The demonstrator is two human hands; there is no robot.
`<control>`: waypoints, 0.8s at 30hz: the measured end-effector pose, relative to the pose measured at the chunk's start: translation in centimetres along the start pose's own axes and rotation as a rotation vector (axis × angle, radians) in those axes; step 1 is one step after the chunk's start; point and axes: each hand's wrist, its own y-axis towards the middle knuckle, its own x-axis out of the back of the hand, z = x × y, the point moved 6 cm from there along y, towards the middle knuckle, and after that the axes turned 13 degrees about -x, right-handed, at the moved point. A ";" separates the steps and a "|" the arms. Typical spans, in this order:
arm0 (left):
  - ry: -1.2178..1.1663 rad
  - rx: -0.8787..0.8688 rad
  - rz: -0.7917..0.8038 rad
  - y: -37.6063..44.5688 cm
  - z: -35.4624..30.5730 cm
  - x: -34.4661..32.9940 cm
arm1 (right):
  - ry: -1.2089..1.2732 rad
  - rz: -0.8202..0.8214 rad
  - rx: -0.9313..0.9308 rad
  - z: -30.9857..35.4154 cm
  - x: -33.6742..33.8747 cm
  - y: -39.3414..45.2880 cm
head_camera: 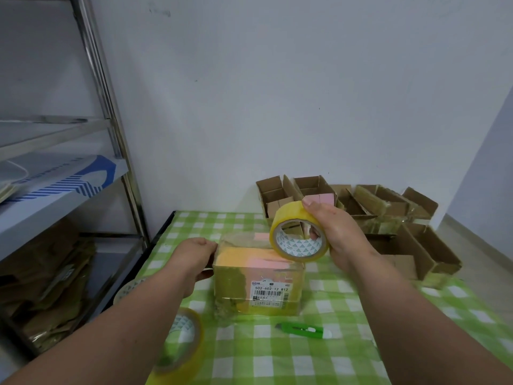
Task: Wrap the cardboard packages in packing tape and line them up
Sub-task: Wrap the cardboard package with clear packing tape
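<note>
A rectangular cardboard package (259, 276), glossy with yellowish tape and bearing a white barcode label on its near face, stands at the centre of the frame on a table covered with a green-and-white checked cloth (305, 357). Orange and pink sheets show through the tape on the package's top. The left hand (194, 255) lies against the package's left end, left of centre in the frame, with the fingers curled round the upper left edge and the thumb against the side; the grip is closed on the package. The right hand (336, 234), right of centre, holds a roll of yellowish transparent packing tape (298, 232) with a white printed core: the thumb lies over the outer rim and the fingers pass through the core. The roll is tilted and sits just above the package's upper right corner; contact cannot be confirmed. A green utility knife (304, 330) lies on the cloth near the package's front edge. A second tape roll (181, 340) stands at lower left, partly behind the left forearm. Open cardboard boxes (388, 218) sit at the table's far right. A metal shelving rack (83, 134) fills the left of the frame.
</note>
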 end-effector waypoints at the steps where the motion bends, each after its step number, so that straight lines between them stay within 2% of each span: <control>1: -0.023 0.021 0.020 -0.2 -0.3 0.0 | -0.006 -0.002 0.001 0.0 0.0 0.0; 3: 0.045 0.021 0.088 -0.2 -1.0 0.1 | -0.022 -0.008 0.005 0.0 0.1 0.0; 5: 0.239 -0.032 0.159 -0.3 -1.8 0.0 | -0.038 -0.013 0.015 -0.1 0.2 0.1; 7: 0.417 -0.109 0.145 -0.4 -2.7 -0.2 | -0.071 -0.010 0.022 -0.1 0.0 0.1; 10: 0.716 -0.378 0.089 -0.6 -4.8 -1.4 | -0.131 -0.002 0.002 -0.1 -0.3 0.0; 12: 0.858 -0.567 0.196 -1.1 -5.7 -3.5 | -0.103 -0.011 -0.043 -0.4 -0.1 0.0; 13: 0.874 -0.605 0.272 -1.3 -5.6 -4.5 | -0.078 -0.008 -0.055 -0.6 0.2 0.0; 17: 0.957 -0.573 0.465 -1.6 -4.2 -6.0 | 0.099 0.120 -0.074 -1.4 0.5 0.0; 20: 1.060 -0.502 0.508 -1.6 -3.4 -5.6 | 0.066 0.163 -0.064 -1.7 0.3 -0.2; 24: 1.167 -0.516 0.543 -2.0 -3.4 -5.3 | 0.052 0.175 -0.050 -0.9 0.4 -0.5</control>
